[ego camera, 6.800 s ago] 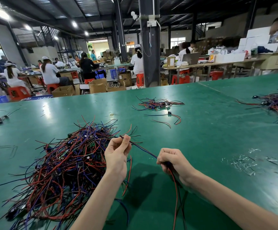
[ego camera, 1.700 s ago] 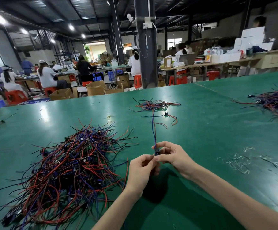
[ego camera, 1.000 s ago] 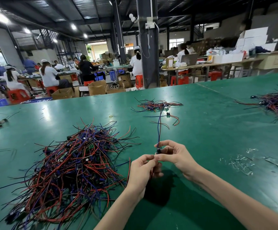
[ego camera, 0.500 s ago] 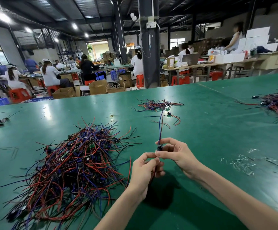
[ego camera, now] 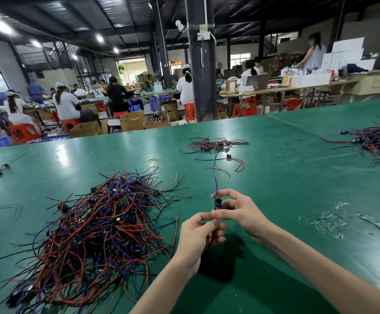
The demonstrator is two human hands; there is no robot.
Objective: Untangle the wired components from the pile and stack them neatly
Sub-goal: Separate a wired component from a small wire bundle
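Found the pile (ego camera: 89,223) at lower left largely tangled; judged most of the work outstanding. Pinched the lower leads of one freed component (ego camera: 217,201) with the left hand (ego camera: 198,232) at lower centre. Counted only a small separated stack (ego camera: 214,145) at upper centre. Gripped the component's board with the right hand (ego camera: 239,211), just right of centre. Not yet laid on the stack.
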